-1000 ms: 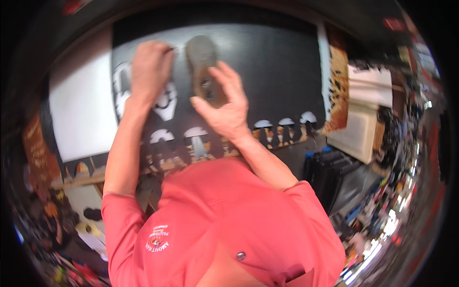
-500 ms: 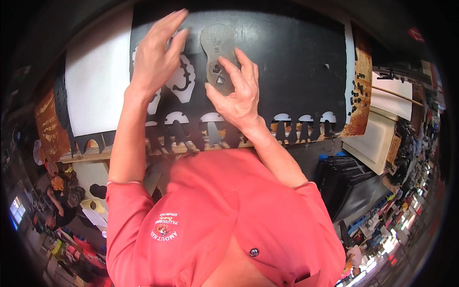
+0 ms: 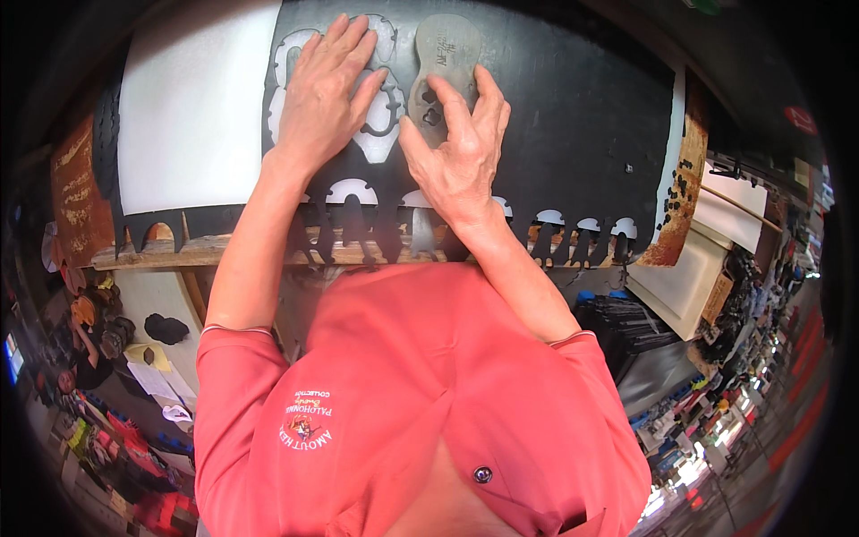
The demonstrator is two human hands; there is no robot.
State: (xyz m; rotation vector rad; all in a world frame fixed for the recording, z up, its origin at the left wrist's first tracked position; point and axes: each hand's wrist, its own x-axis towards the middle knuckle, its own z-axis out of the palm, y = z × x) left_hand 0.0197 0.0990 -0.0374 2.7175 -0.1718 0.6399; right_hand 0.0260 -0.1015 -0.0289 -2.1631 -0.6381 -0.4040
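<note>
A grey-brown, sole-shaped cutting die (image 3: 446, 55) with small dark openings lies on a black sheet (image 3: 573, 116). My right hand (image 3: 461, 166) grips its near part, thumb at the left edge and fingers over the top and right side. To the left, my left hand (image 3: 322, 112) rests with fingers stretched over a cut-out area (image 3: 378, 148) of the sheet, where white shows through sole-like openings. The palm and fingers hide part of those cuts. Along the near edge of the black sheet runs a row of arched cuts with narrow tongues between them.
A white sheet (image 3: 197, 98) borders the black one on the left. The worktable has a wooden front edge (image 3: 170, 255) and a rusty right end (image 3: 684, 192). Stacked dark sheets (image 3: 631, 331) stand low at the right, beside a pale panel (image 3: 684, 282).
My left hand has come down from a blurred, raised pose onto the cut-out area. My right hand stays on the die. The whole view has shifted slightly.
</note>
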